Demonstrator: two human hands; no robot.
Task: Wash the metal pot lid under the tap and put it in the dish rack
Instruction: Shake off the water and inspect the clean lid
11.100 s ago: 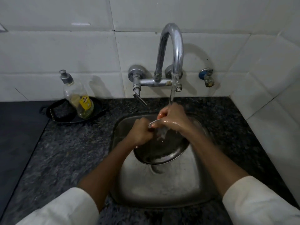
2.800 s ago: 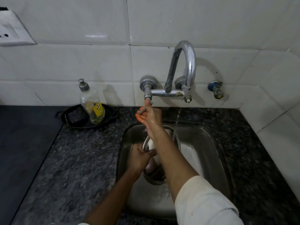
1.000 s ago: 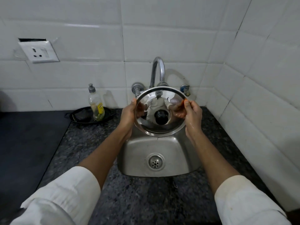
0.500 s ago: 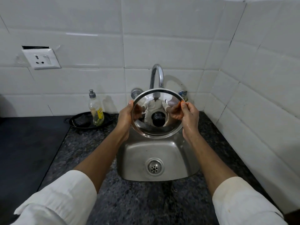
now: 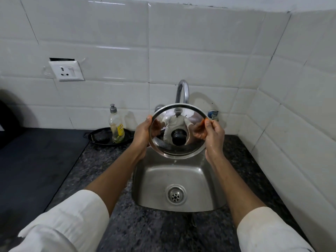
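a: obs — pot lid (image 5: 179, 131) held up over the sink (image 5: 179, 180), in front of the tap (image 5: 182, 91), tilted so one mirror-like face with its dark knob (image 5: 179, 140) points at the camera

b: grip?

a: left hand (image 5: 142, 132) on the left rim, right hand (image 5: 212, 133) on the right rim. fingers of both curled closed around the edge, thumbs on the near side. nothing else in either hand

b: water?

a: no stream visible from the spout. right hand looks wet and glossy. one small drop seems to hang below the lid's lower edge, too small to be sure

b: step in hand, your judgement

a: washing looks finished; this reads as drain-and-inspect, lid clear of the basin. placement not yet done

b: dish rack location?

a: not in view. left of the sink only a soap bottle (image 5: 116, 124) standing in a dark tray (image 5: 109, 137) on the granite counter (image 5: 101, 160); a wall socket (image 5: 66, 70) above. right side is tiled wall

b: so the next move calls for?

a: judgement — find the rack outside this view, carry the lid there keeping the two-sided rim hold, since a wet polished rim likely slips. set it on edge so it drains

b: risk?

a: knocking the spout on the way out, it sits just behind the top rim
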